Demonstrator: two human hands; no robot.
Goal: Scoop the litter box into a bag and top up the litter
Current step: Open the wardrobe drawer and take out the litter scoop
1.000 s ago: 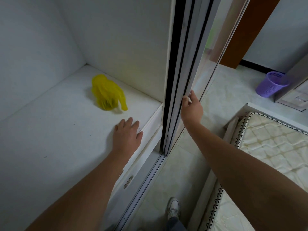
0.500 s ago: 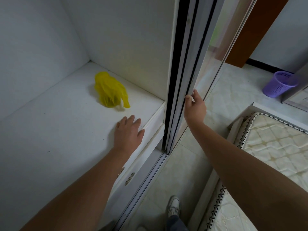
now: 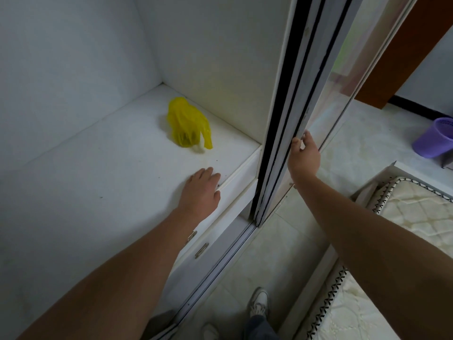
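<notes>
A crumpled yellow plastic bag (image 3: 186, 125) lies on the white wardrobe shelf (image 3: 98, 182), near the back right corner. My left hand (image 3: 201, 190) rests flat on the shelf by its front edge, fingers straight, a short way in front of the bag and apart from it. My right hand (image 3: 304, 158) grips the edge of the sliding wardrobe door (image 3: 291, 114), fingers curled round the frame. No litter box or scoop is in view.
White wardrobe walls close in the shelf at the back and left. Drawer fronts (image 3: 215, 231) sit below the shelf. A purple basket (image 3: 435, 138) stands on the tiled floor at right, a mattress (image 3: 402, 231) lies at lower right, and my shoes (image 3: 258, 303) are below.
The view has shifted slightly. My left hand stays on the shelf and my right hand keeps its grip on the door edge; the bag has not moved.
</notes>
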